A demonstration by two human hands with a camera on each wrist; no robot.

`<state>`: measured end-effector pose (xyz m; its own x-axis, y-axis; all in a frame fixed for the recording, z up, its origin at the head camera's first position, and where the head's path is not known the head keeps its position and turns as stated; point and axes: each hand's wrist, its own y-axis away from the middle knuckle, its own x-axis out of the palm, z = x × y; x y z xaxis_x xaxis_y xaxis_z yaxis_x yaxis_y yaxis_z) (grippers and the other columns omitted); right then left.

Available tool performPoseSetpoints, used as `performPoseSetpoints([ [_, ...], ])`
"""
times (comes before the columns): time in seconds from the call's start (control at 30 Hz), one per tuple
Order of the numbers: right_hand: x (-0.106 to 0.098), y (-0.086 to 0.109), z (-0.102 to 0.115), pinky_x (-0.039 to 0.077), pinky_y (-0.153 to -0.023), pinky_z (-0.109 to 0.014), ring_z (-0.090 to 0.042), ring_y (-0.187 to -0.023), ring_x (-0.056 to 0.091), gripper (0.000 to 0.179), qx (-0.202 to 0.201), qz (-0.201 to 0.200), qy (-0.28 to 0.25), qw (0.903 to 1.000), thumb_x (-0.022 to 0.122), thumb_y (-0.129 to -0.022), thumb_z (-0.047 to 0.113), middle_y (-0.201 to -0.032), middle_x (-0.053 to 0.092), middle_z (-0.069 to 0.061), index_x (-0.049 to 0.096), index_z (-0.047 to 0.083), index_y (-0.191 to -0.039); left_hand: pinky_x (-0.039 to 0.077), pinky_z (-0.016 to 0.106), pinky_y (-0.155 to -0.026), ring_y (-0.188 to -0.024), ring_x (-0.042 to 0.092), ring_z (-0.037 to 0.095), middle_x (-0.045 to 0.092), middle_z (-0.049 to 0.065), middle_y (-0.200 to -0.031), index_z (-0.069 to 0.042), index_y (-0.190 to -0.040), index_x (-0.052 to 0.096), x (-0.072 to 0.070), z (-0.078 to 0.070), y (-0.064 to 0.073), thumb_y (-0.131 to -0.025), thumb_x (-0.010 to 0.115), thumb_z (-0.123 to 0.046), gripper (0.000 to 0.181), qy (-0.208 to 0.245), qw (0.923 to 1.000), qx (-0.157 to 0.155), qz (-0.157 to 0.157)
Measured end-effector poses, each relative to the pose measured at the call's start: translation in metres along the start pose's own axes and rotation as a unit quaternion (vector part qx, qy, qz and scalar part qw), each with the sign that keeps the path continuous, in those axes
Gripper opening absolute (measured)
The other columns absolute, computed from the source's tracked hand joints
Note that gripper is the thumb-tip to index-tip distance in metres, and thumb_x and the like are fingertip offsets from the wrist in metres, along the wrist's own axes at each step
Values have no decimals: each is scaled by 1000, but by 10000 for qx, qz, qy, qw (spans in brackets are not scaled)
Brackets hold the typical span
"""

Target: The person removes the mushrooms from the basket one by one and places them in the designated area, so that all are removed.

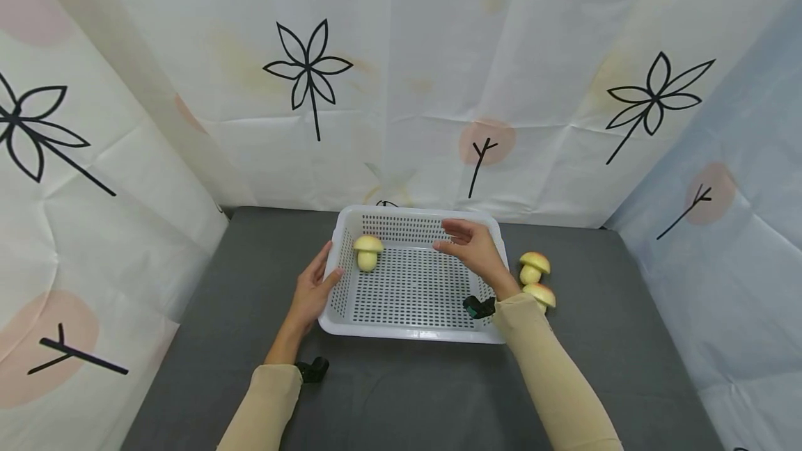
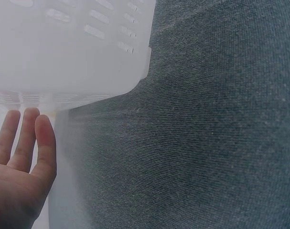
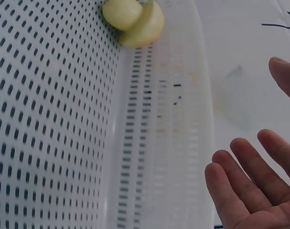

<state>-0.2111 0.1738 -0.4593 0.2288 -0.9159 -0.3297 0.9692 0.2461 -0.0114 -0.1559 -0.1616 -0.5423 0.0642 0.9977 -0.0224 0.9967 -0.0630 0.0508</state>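
Note:
A white perforated plastic basket (image 1: 413, 334) sits on the dark grey table. My left hand (image 1: 311, 296) holds its left side, thumb over the rim and fingers against the outside; in the left wrist view, extended fingers (image 2: 45, 136) reach the basket wall. One yellow toy mushroom (image 1: 367, 253) stands inside the basket near the left end; it also shows in the right wrist view (image 3: 130, 21). My right hand (image 1: 473, 249) hovers over the basket's right part, fingers spread from the thumb and nothing between them. Beside the basket's right end are two more mushrooms (image 1: 534, 267), the nearer partly behind my sleeve.
Dark grey cloth covers the table (image 1: 401, 395). White patterned curtains (image 1: 388, 89) enclose it at the back and both sides, and the basket's far rim lies close to the back one. Dark wrist cameras (image 1: 479, 307) sit on both wrists.

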Motion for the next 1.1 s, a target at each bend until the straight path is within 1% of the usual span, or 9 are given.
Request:
performPoseSetpoints([
  [0.07,8,-5,-1,39,-112,-47,-38,-135,49,63,13,33,10,10000,79,-91,17,-145,53,-23,52,-5,-144,44,59,-102,-136,49,35,43,15,-156,-25,-163,26,0,0,0,-105,59,-16,67,-7,10000,10,3],
  [0.3,35,-20,-1,43,-108,-46,-36,-132,53,64,192,119,159,9996,82,-89,23,-144,56,-17,55,1,-143,45,60,-101,-135,50,36,44,16,-155,-27,-162,26,-1,-3,0,-105,59,-17,67,8,10000,-14,18],
  [0.53,60,-34,-3,45,-107,-44,-34,-133,53,63,218,257,150,9993,82,-88,20,-144,56,-16,57,1,-142,45,60,-101,-135,51,36,46,18,-153,-28,-162,26,0,-3,1,-105,59,-16,67,-20,10000,-28,25],
  [0.7,74,-43,-6,45,-107,-44,-34,-134,52,63,242,377,138,9989,82,-88,19,-145,55,-17,56,2,-143,45,61,-101,-135,51,36,45,18,-153,-27,-163,26,-1,-2,1,-105,58,-16,67,-17,10000,2,24],
  [0.87,86,-49,-8,45,-106,-45,-36,-134,52,66,286,369,71,9989,83,-87,18,-146,54,-18,55,1,-144,45,60,-101,-135,50,35,44,17,-155,-27,-163,25,0,-2,1,-105,58,-15,67,-14,10000,8,5],
  [1.03,96,-53,-11,44,-108,-45,-34,-134,51,68,473,306,-19,9984,85,-85,17,-146,55,-15,55,4,-144,45,61,-100,-135,51,36,45,16,-155,-26,-162,27,0,-2,0,-105,59,-15,66,23,10000,35,-17],
  [1.1,100,-55,-14,43,-109,-45,-34,-136,50,68,546,341,-22,9979,85,-85,16,-147,54,-15,54,5,-145,45,61,-100,-135,51,36,45,16,-154,-26,-162,27,0,-2,0,-105,59,-15,66,29,10000,43,-8],
])
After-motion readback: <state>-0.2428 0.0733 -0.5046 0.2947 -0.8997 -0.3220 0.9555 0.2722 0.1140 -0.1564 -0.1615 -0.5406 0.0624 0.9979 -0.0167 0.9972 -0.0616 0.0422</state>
